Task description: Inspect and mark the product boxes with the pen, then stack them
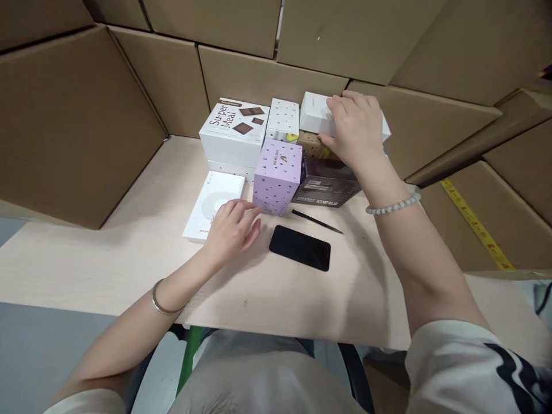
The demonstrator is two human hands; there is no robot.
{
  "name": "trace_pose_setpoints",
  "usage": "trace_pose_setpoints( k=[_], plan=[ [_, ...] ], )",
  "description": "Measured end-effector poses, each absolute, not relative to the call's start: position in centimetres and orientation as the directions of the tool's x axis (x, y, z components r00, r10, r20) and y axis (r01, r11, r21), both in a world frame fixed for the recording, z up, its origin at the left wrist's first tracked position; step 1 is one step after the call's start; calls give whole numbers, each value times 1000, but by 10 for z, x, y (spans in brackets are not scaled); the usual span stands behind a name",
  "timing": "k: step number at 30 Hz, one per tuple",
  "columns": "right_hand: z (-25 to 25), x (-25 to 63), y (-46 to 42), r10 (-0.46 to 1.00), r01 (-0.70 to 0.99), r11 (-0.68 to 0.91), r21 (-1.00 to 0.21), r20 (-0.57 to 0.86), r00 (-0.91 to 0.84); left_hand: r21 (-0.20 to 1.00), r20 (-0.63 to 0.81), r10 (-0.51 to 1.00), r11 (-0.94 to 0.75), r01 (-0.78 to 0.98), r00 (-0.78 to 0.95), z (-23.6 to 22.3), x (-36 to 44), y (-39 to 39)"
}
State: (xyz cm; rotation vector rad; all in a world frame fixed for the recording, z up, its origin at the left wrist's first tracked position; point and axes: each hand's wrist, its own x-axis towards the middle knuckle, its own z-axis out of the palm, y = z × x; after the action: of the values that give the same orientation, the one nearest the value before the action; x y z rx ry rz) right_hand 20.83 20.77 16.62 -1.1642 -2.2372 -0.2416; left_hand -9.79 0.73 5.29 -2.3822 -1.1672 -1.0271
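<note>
My right hand [356,126] reaches to the back and has its fingers over a long white box [317,112], its thumb at the front side. That box lies on top of other boxes, with a dark box [325,187] just below. My left hand [233,224] is open, its fingers loosely bent and holding nothing, over the right edge of a flat white box [204,201]. Its fingertips come close to a purple dotted box [278,172]; contact is hard to tell. A black phone [301,248] and a dark pen [317,221] lie to its right.
A white "Su-per Meal" box [233,138] stands at the back left, beside a white dotted box [283,115]. Large brown cartons [241,75] wall in the wooden table [142,259] at the back and both sides. Yellow tape [476,224] runs along the right carton.
</note>
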Motion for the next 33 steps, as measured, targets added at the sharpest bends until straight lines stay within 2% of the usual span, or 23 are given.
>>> trace_pose_setpoints(
  k=[3, 7, 14, 20, 22, 24, 27, 29, 31, 33],
  plan=[
    [177, 202, 203, 755, 843, 535, -57, 480, -446, -8, 757, 456, -710, 705, 468, 57, -97, 7],
    [189, 197, 192, 870, 931, 365, 5, 354, -343, 10, 776, 405, -774, 633, 484, 62, -96, 6],
    [203, 206, 195, 847, 893, 423, 156, 281, -451, 42, 773, 396, -812, 582, 496, 61, -97, 5],
    [187, 213, 219, 841, 907, 422, 19, 365, -399, 156, 743, 490, -790, 593, 456, 66, -101, 2],
    [184, 214, 220, 830, 912, 411, 7, 412, -377, 254, 704, 554, -780, 572, 444, 67, -102, -2],
    [184, 217, 212, 804, 907, 420, -41, 480, -351, 411, 630, 641, -754, 513, 437, 69, -104, -6],
    [184, 221, 178, 733, 829, 518, -210, 608, -304, 713, 425, 792, -592, 377, 438, 71, -104, -11],
    [179, 224, 140, 671, 749, 607, -265, 677, -304, 904, 243, 848, -374, 207, 471, 69, -103, -12],
    [169, 225, 94, 602, 708, 666, -232, 728, -327, 993, 112, 836, -112, -33, 537, 65, -100, -10],
    [156, 225, 47, 630, 673, 688, -271, 684, -368, 969, 54, 790, 107, -223, 611, 61, -97, -7]
  ],
)
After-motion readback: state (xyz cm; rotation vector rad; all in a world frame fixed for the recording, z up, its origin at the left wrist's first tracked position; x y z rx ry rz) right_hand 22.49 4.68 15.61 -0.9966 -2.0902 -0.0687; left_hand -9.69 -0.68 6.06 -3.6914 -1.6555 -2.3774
